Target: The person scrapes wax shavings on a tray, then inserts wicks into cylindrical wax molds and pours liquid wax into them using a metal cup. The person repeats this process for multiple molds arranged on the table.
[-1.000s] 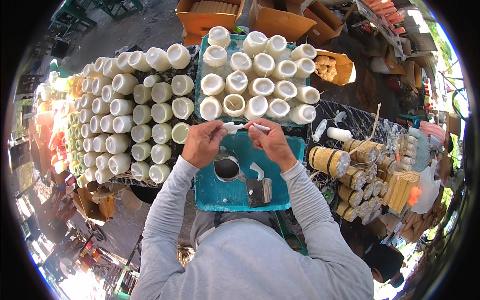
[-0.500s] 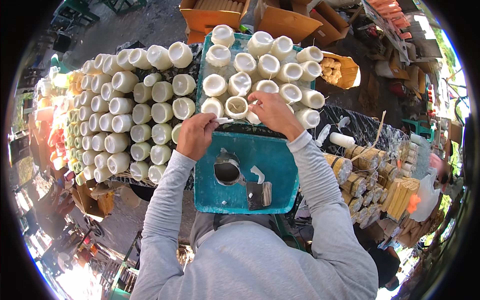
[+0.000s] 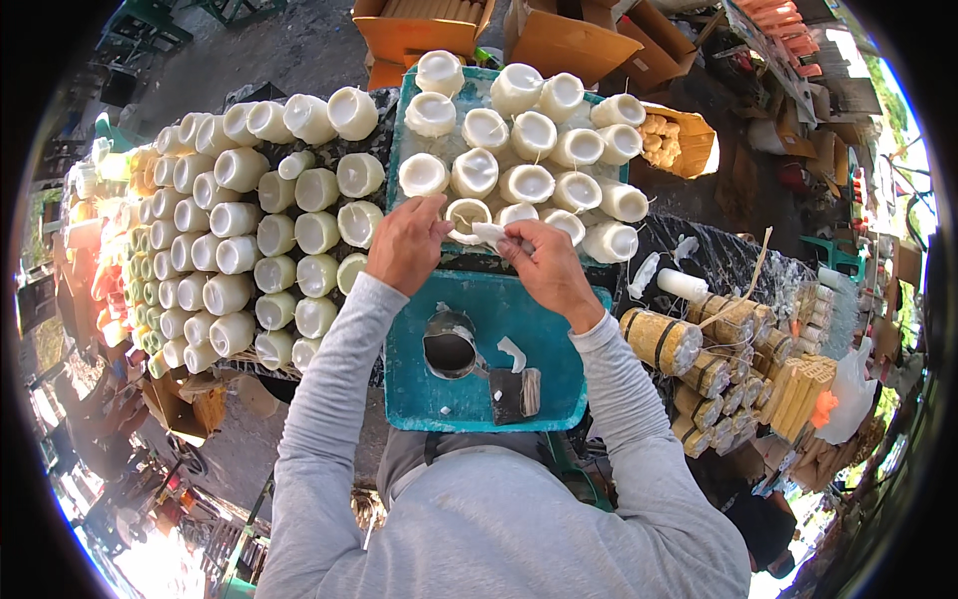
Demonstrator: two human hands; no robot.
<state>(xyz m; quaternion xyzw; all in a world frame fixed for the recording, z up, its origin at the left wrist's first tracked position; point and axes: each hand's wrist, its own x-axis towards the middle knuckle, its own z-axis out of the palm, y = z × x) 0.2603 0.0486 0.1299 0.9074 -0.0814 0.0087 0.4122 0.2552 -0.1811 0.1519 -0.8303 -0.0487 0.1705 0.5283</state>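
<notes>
Round white wax candles (image 3: 475, 173) with wicks crowd the tray in front of me. At its near edge, one candle (image 3: 468, 213) has a hollow top with a raised rim. My left hand (image 3: 404, 247) is at this candle's left side, its fingers curled together by the rim; what they pinch is hidden. Between thumb and fingers, my right hand (image 3: 548, 268) grips a flat white piece of wax (image 3: 489, 233) just in front of the same candle.
Nearest me, a teal tray (image 3: 419, 404) holds a metal jug (image 3: 450, 344), a curved wax scrap (image 3: 512, 352) and a dark block (image 3: 507, 397). Rows of white candles (image 3: 237, 255) cover the table's left side. Bundled yellowish candles (image 3: 659, 339) lie at right; cardboard boxes (image 3: 569, 35) stand behind.
The white wax piece was in my left hand and is now in my right. My right hand has come down off the candles; my left has moved up and right to the hollow candle.
</notes>
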